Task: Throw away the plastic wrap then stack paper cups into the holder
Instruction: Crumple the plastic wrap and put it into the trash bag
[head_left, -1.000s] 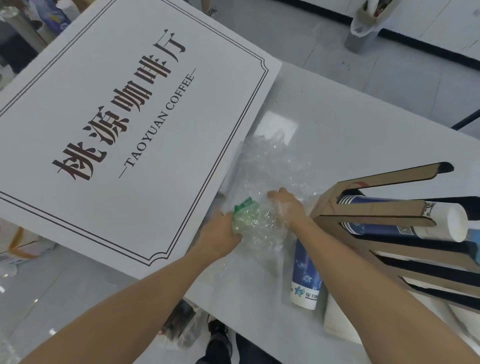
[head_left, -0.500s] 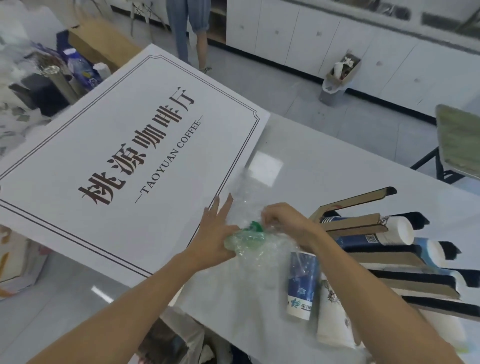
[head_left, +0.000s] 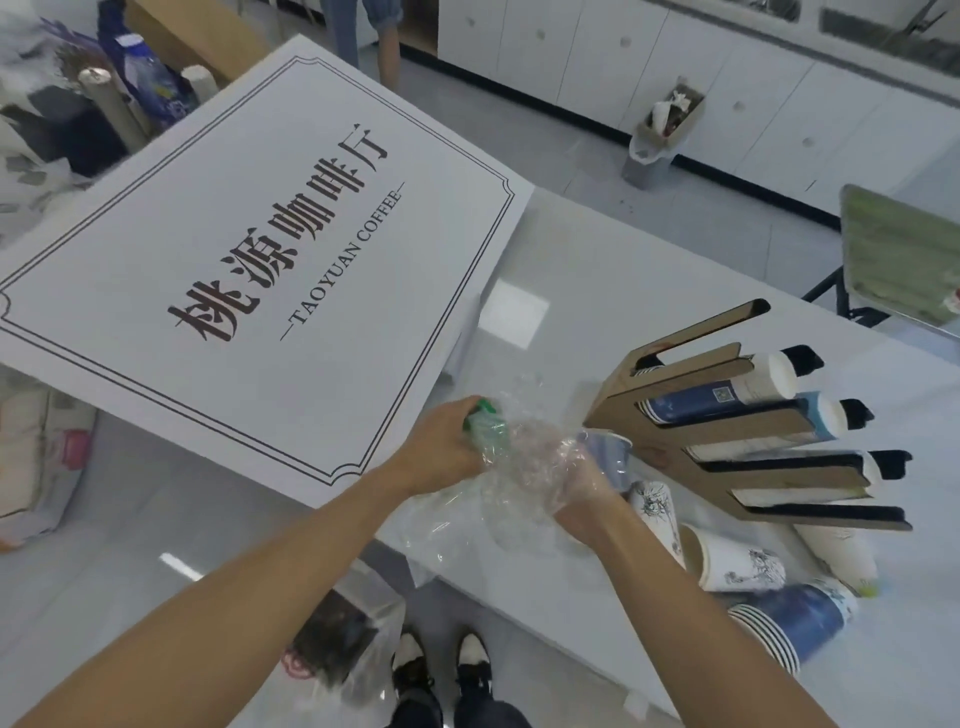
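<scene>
Crumpled clear plastic wrap (head_left: 514, 457) with a green end lies bunched at the table's near edge. My left hand (head_left: 441, 452) is closed on its green end. My right hand (head_left: 571, 478) is wrapped in the clear film and grips it. A brown cardboard cup holder (head_left: 727, 421) lies on its side to the right, with stacks of blue and white paper cups in its slots. Loose paper cups (head_left: 737, 561) lie on the table below the holder, and a blue cup (head_left: 608, 452) rests just past my right hand.
A large white sign board (head_left: 249, 260) covers the table's left part and overhangs it. The white table (head_left: 623, 291) ends just in front of me. A plastic bag (head_left: 353, 644) sits on the floor by my shoes. A full bin (head_left: 660, 135) stands by the far cabinets.
Both hands have drawn the wrap toward the table's near edge and bunched it tighter. My left hand went from spread fingers to a closed grip. The view has pulled back.
</scene>
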